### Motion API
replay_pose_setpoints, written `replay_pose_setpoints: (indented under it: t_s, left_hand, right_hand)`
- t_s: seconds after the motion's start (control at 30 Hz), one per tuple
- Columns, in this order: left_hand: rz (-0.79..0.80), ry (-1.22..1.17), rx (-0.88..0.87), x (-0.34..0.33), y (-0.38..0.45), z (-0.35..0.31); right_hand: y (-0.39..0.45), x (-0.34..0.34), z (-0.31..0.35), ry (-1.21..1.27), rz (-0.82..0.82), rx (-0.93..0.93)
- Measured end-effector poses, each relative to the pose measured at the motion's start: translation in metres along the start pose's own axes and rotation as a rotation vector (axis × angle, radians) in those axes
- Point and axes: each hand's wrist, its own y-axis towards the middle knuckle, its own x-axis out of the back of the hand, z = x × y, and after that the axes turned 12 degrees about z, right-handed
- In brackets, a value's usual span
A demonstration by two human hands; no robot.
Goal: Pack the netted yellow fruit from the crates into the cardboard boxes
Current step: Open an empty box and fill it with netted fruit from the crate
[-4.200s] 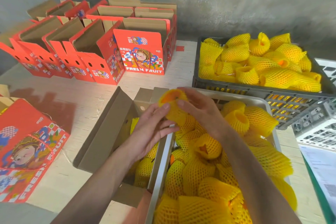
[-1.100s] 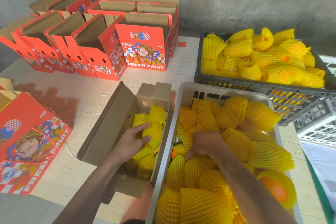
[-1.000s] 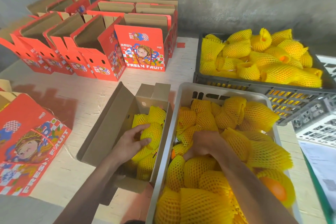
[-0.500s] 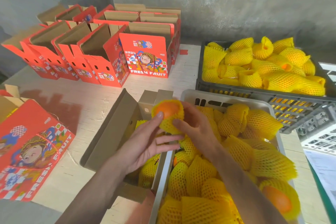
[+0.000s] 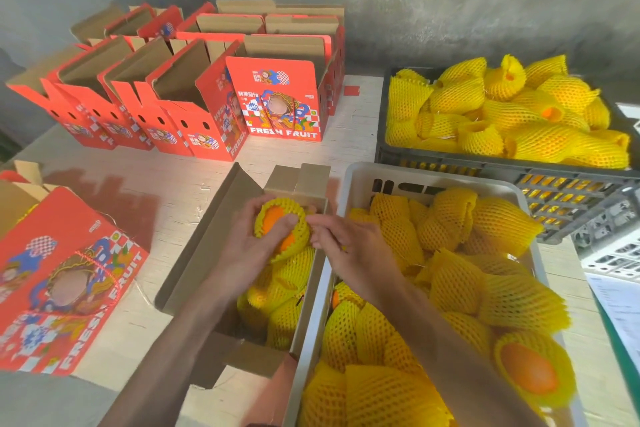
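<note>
1. Netted fruit (image 5: pixel 280 230): held above the far end of the open box (image 5: pixel 204 246); orange skin is exposed where the yellow foam net gapes; the fruit is cupped from the left and below.
2. Left hand (image 5: pixel 249 250): fingers and thumb are curled round the netted fruit, the thumb laid across its near face; the palm side is turned up and to the right.
3. Right hand (image 5: pixel 349 246): placed just right of the fruit, over the box wall and the rim of the white crate (image 5: pixel 360 177); its fingertips are brought together at the edge of the net; whether the net is actually pinched cannot be told.
4. Open box: brown cardboard, flaps spread, set against the left wall of the white crate; several netted fruit (image 5: pixel 277 291) are already lying inside; its near end is partly hidden by the left forearm.
5. White crate: near right, filled with netted fruit; its near end is cut off by the frame edge and crossed by the right forearm.
6. Dark crate (image 5: pixel 450 163): far right, heaped with netted fruit; its right end is cut off.
7. Red boxes (image 5: pixel 282 100): standing open in rows at far left, "FRESH FRUIT" being legible on the nearest; those behind are mostly hidden.
8. Closed red box (image 5: pixel 65 281): lying flat at near left, partly cut off.
9. Paper sheet (image 5: pixel 620 308): at the right edge; its print is too small to be read.
</note>
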Motion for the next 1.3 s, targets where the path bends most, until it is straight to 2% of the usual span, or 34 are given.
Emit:
replay_pose_setpoints:
  t_s: [0.1, 0.2, 0.3, 0.4, 0.43, 0.47, 0.6, 0.67, 0.8, 0.9, 0.97, 1.07, 1.17, 1.3]
  left_hand:
    - [0.249, 0.139, 0.084, 0.031, -0.004, 0.01]
    - [0.521, 0.457, 0.221, 0.051, -0.013, 0.025]
    - [0.585, 0.809, 0.297, 0.04, -0.017, 0.044]
    - [0.66, 0.771, 0.554, 0.026, -0.02, 0.059]
    - [0.667, 0.738, 0.596, 0.026, -0.021, 0.063]
    - [0.643, 0.705, 0.596, 0.026, -0.022, 0.066]
    - [0.393, 0.528, 0.363, 0.025, -0.02, 0.072]
    - [0.352, 0.56, 0.295, 0.024, -0.018, 0.073]
    - [0.398, 0.624, 0.25, 0.021, -0.016, 0.076]
    - [0.358, 0.585, 0.2, 0.019, -0.015, 0.077]
    - [0.298, 0.535, 0.172, 0.02, -0.013, 0.078]
    - [0.216, 0.461, 0.156, 0.021, -0.009, 0.08]
    - [0.12, 0.413, 0.093, 0.02, -0.009, 0.082]
    - [0.009, 0.334, -0.012, 0.018, -0.011, 0.076]
  right_hand:
    - [-0.002, 0.002, 0.003, 0.208, 0.012, -0.078]
    - [0.001, 0.006, -0.006, 0.002, -0.002, -0.181]
    - [-0.003, 0.008, -0.017, -0.142, 0.085, -0.32]
    - [-0.004, 0.012, -0.022, -0.285, 0.118, -0.388]
    - [-0.004, 0.013, -0.023, -0.358, 0.179, -0.411]
    - [-0.006, 0.015, -0.025, -0.411, 0.299, -0.452]
    - [-0.018, 0.012, -0.02, -0.304, 1.083, -0.73]
    - [-0.018, 0.006, -0.01, -0.365, 1.233, -0.759]
    - [-0.027, -0.018, 0.007, -0.581, 1.244, -0.611]
    - [-0.034, -0.031, 0.01, -0.704, 1.23, -0.527]
    - [-0.036, -0.03, 0.012, -0.673, 1.202, -0.513]
    - [-0.041, -0.018, 0.008, -0.518, 1.071, -0.51]
    - [-0.035, -0.001, -0.002, -0.376, 1.084, -0.589]
    - [-0.03, 0.017, -0.012, -0.294, 0.991, -0.552]
